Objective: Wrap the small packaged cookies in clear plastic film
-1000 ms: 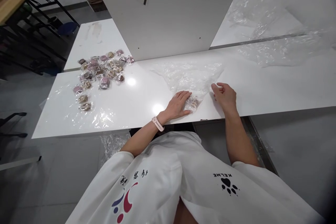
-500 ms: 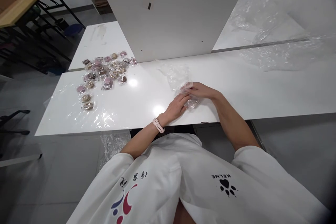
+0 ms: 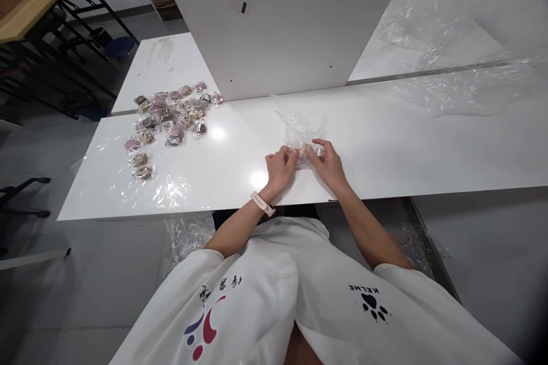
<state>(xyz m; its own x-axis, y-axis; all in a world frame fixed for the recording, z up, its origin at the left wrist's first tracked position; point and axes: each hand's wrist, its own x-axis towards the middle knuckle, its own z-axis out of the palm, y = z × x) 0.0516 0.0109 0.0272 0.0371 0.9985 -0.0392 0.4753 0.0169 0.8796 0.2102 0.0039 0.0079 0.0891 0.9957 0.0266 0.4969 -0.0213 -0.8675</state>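
Between my hands lies a small beige piece (image 3: 304, 151), partly wrapped in clear plastic film (image 3: 305, 124) that spreads crumpled over the white table beyond it. My left hand (image 3: 280, 168) pinches the film at the piece's left side, its fingers curled. At the right side, my right hand (image 3: 329, 168) has its thumb against the piece and its index finger bent over, closed on the film. The fingers partly hide the wrapped edges. A pile of small film-wrapped pieces (image 3: 175, 136), pink, beige and dark brown, sits on the left part of the table.
A tall white panel (image 3: 278, 28) stands at the table's back edge. Loose clear film (image 3: 466, 91) lies at the far right. More film (image 3: 186, 239) hangs below the front edge on the left. The white table (image 3: 240, 182) runs across in front of me.
My hands were together over the film, the right reaching across. Now they are apart on either side of the beige piece, which shows between them. The film has shifted slightly right.
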